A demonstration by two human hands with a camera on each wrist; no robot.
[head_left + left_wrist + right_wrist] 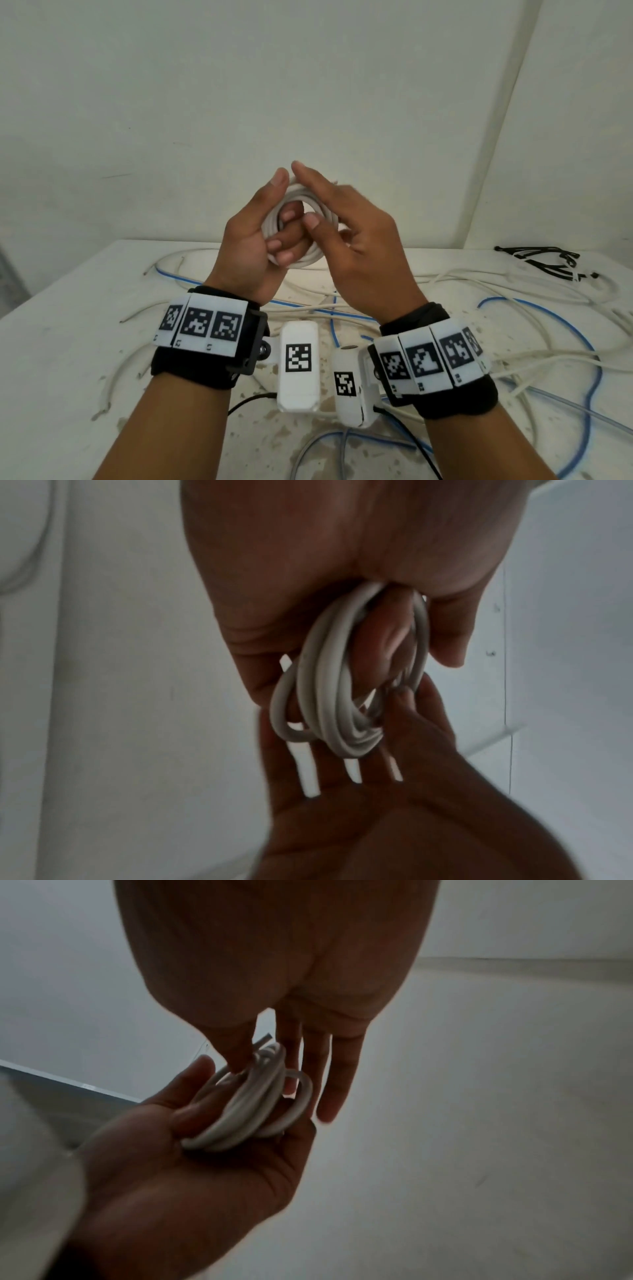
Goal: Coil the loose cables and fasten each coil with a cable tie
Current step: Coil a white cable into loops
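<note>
Left hand (255,236) curled round a smooth round white cable coil (294,258), right hand (356,246) flat-fingered against its rim.

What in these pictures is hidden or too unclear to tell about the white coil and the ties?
- Far side of the white coil: head view, hidden by the left hand and right hand.
- Any tie on the coil: none visible; wrist views are dim and blurred.
- Black cable ties: head view, too small to count.
- Loose cables: cut off by the right edge.
</note>
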